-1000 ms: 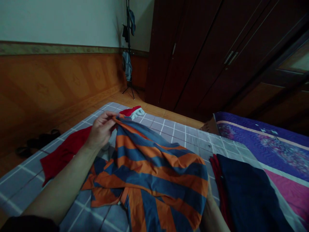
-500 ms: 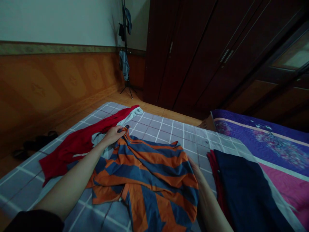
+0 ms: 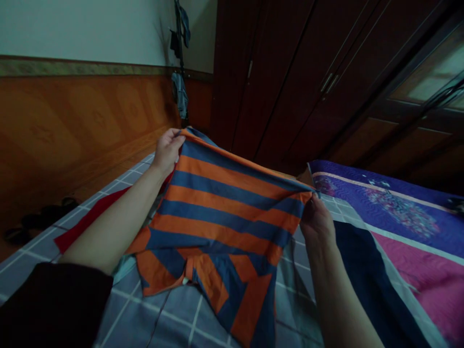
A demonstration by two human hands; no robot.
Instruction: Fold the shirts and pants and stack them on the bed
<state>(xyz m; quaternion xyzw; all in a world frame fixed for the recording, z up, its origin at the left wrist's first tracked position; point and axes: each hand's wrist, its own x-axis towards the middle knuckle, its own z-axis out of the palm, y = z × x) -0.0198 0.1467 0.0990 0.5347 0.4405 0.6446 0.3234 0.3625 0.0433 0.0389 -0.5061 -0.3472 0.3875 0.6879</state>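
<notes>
An orange and blue striped shirt (image 3: pixel 228 208) is stretched between my two hands, its far edge lifted off the bed. My left hand (image 3: pixel 168 151) pinches the left corner of that edge. At the right corner, my right hand (image 3: pixel 317 220) grips the cloth with closed fingers. The near part of the shirt, with a collar opening and sleeves, still lies on the checked bedsheet (image 3: pixel 177 316). Partly hidden behind my left forearm is a red garment (image 3: pixel 96 212).
Dark blue folded cloth (image 3: pixel 369 270) lies to the right, beside a purple and pink floral bedspread (image 3: pixel 391 208). Dark wardrobes (image 3: pixel 275 77) stand beyond the bed. A coat stand (image 3: pixel 180 58) is in the corner, and dark footwear (image 3: pixel 47 215) sits on the floor at left.
Both hands have risen with the shirt's far edge, pulling it taut. My right hand has come from beside the shirt to its far right corner.
</notes>
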